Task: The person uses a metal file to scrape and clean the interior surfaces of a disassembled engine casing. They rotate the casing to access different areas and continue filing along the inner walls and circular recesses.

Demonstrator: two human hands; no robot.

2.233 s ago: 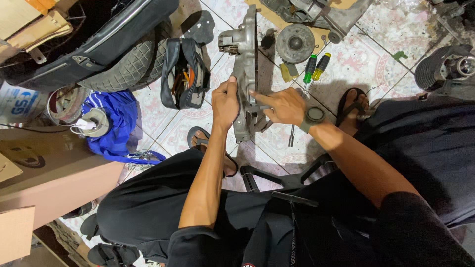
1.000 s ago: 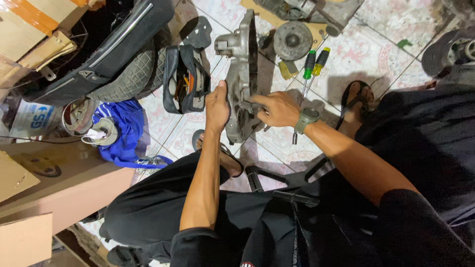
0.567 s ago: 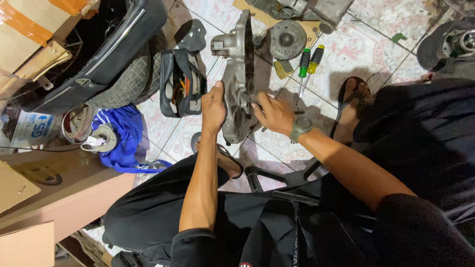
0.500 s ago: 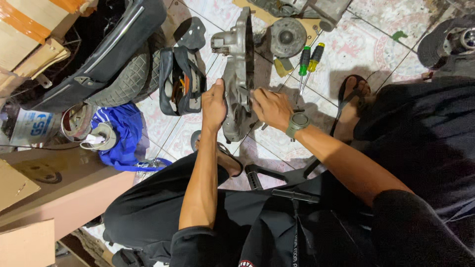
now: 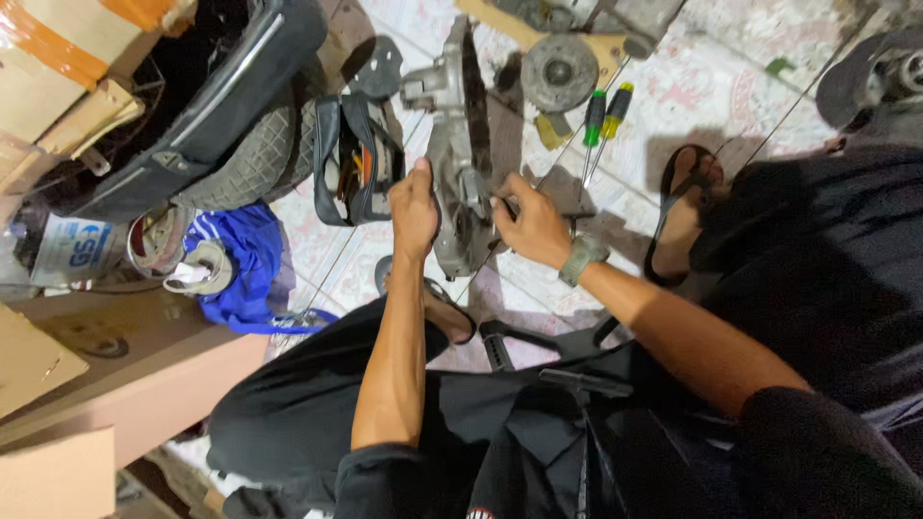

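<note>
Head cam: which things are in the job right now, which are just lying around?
In hand:
- grey cast-metal engine casing, stood on edge
- left hand gripping its edge
- right hand at its inner face

Lying about:
- green- and yellow-handled screwdrivers
- open black tool pouch
- round grey metal hub
- blue cloth

Black tool pouch (image 5: pixel 354 171), two screwdrivers (image 5: pixel 603 120) — blue cloth (image 5: pixel 236 264), tyre (image 5: pixel 252 163).

A makeshift repair workshop for small motor vehicles, set up on a patterned tiled floor (image 5: pixel 731 106). A grey metal engine casing (image 5: pixel 452 144) stands among other loose engine parts (image 5: pixel 560 69), with two screwdrivers (image 5: pixel 604 113) and an open black tool pouch (image 5: pixel 353 163) lying beside it. A treaded tyre (image 5: pixel 252 163), a black seat (image 5: pixel 212 91) and cardboard boxes (image 5: pixel 125 365) crowd the left side
</note>
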